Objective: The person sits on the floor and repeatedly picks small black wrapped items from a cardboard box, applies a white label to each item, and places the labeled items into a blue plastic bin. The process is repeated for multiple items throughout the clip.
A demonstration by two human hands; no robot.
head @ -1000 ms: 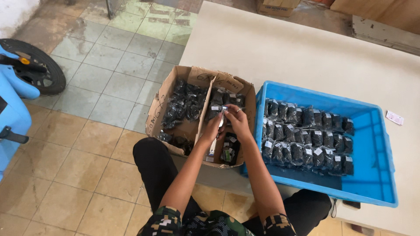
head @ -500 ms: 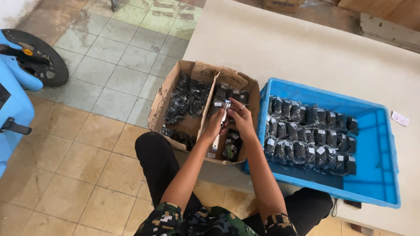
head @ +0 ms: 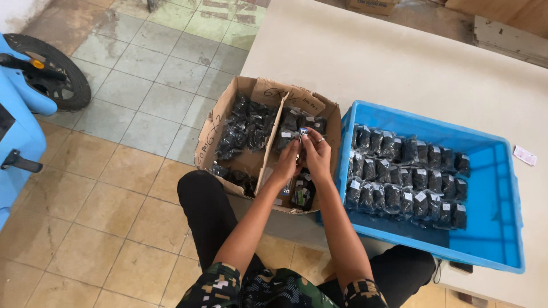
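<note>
Both my hands meet over an open cardboard box [head: 220, 122] that rests on my lap against the table edge. My left hand [head: 287, 161] and my right hand [head: 317, 155] together pinch one small black packet with a white label [head: 302, 134], held just above the box's right half. The box is split by a cardboard divider and holds several similar black packets [head: 246, 128] on both sides. Right of the box, a blue plastic crate [head: 496, 188] on the table holds neat rows of the same packets [head: 406, 177].
A pale table [head: 399, 63] carries the crate and a small paper slip [head: 525, 155] at far right. A blue scooter with a black wheel [head: 54, 80] stands on the tiled floor at left. Boards lie at the table's far right corner.
My hands have risen slightly with the packet from inside the box's right half. The view has shifted a little; the box and the crate stay put.
</note>
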